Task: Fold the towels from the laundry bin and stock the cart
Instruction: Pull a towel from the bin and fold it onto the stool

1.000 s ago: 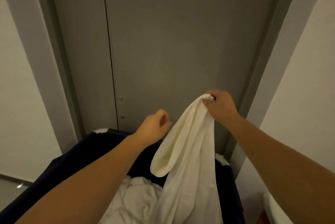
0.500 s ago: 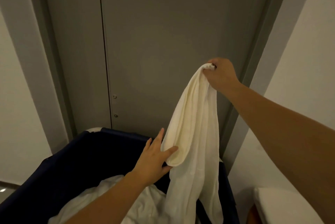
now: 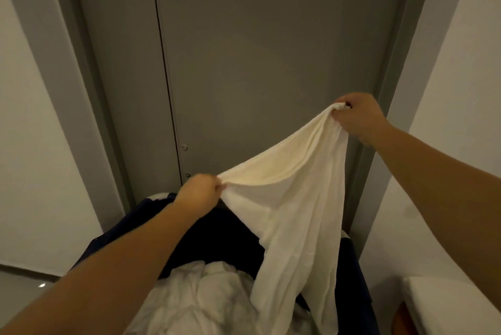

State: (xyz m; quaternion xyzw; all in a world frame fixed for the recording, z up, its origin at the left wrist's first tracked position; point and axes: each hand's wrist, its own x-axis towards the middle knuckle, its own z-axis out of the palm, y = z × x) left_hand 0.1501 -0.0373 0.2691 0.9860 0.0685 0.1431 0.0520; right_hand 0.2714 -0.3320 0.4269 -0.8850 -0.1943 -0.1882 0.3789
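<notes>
Both hands pinch the towel above the bin: right hand high, left hand lower, top edge slanting between, body hanging down.

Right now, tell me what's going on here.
A person is holding a white towel up over a dark laundry bin. The left hand pinches one end, the right hand grips another, higher up. The towel sags between them, its rest hanging toward the bin, where more white laundry lies crumpled. No fold is made yet.
</notes>
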